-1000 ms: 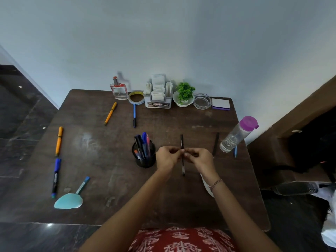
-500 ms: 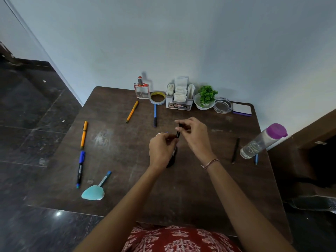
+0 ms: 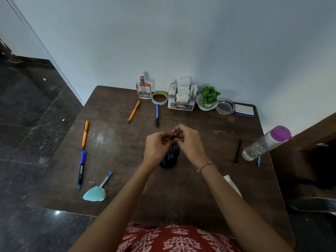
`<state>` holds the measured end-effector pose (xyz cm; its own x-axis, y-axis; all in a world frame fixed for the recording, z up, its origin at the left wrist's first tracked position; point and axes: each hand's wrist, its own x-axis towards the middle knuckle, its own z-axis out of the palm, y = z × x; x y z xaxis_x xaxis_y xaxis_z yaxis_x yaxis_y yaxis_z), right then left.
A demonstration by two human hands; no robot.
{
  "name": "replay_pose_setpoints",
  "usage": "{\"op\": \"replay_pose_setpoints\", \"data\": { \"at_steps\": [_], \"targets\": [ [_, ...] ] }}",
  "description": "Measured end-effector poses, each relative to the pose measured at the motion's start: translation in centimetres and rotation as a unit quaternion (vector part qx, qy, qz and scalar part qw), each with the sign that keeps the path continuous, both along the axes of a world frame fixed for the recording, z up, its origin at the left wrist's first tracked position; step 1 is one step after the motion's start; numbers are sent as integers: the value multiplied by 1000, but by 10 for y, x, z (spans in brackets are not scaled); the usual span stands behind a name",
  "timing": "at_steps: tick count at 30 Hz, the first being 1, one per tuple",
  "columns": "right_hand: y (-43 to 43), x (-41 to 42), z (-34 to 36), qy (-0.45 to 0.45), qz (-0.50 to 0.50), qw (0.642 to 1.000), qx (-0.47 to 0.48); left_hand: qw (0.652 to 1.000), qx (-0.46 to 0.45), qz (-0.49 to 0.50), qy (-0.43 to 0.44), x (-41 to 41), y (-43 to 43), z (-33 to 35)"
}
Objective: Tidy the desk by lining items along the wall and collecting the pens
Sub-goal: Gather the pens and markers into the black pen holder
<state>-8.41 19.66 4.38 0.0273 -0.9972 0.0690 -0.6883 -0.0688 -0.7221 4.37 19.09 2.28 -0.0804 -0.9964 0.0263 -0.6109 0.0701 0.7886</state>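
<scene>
A dark brown wooden table stands against a pale wall. At 12 o'clock, along the wall, sits a row of things: a glass perfume bottle, a roll of tape, a grey box of white packets, a little green plant in a white bowl, a glass ashtray and a notepad.

At 11 o'clock lie an orange pen and a blue pen. At 9 o'clock lie another orange pen and a blue marker. At 8 o'clock lie a light blue flat thing and a teal pen.

In the middle stands a black pen cup. At 3 o'clock are a black pen and a clear bottle with a purple cap.
</scene>
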Motion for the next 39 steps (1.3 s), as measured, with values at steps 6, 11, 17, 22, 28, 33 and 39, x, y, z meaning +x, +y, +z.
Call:
{"op": "replay_pose_setpoints", "data": {
  "at_steps": [6,11,17,22,28,33,39],
  "targets": [
    [7,0,-15,41,-1,999,14,995,28,2,-100,-1,3,-20],
    [10,0,-21,84,-19,996,9,982,16,2,-186,-2,6,-21],
    [8,2,-25,75,-19,997,13,983,-2,13,-181,-1,4,-20],
    [10,4,-25,49,-32,998,-15,989,-25,25,-140,11,3,-15],
    [0,30,-11,13,-56,993,-103,991,-51,73,-95,36,-7,-5],
    [-13,78,5,-64,-29,988,-140,989,-58,113,-77,75,-19,-6],
    [-35,149,-5,-135,6,989,-67,978,-27,202,-49,155,-39,-16]
  ]
}}
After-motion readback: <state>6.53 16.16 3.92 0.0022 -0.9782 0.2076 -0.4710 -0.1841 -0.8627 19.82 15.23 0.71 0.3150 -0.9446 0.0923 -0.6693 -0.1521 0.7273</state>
